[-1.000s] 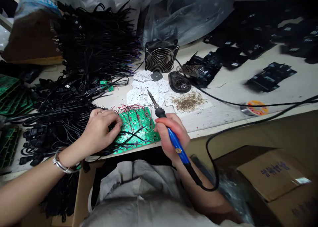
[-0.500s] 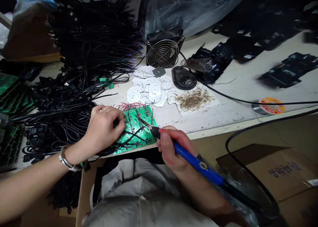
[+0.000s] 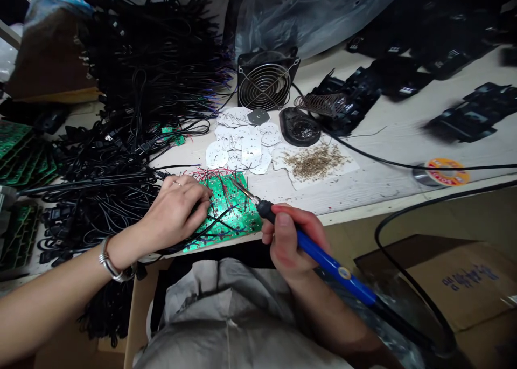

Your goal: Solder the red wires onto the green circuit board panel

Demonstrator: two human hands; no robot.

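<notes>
A green circuit board (image 3: 228, 207) with red and black wires lies at the near edge of the white table. My left hand (image 3: 175, 210) rests on its left part, fingers curled and pressed down on the wires and board. My right hand (image 3: 288, 234) is closed round a blue-handled soldering iron (image 3: 319, 256). The iron's metal tip lies over the board's upper right area. Its black cord runs off to the lower right.
A heap of black cables (image 3: 133, 89) fills the left. Behind the board lie white round boards (image 3: 244, 140), a small fan (image 3: 266, 78), a black iron stand (image 3: 299, 126) and brown scraps on paper (image 3: 313, 161). A solder spool (image 3: 442, 172) sits right, a cardboard box (image 3: 464, 283) below.
The soldering iron has swung down from pointing up over the white boards to lying low with its tip on the green board. My left hand has shifted slightly right on the board.
</notes>
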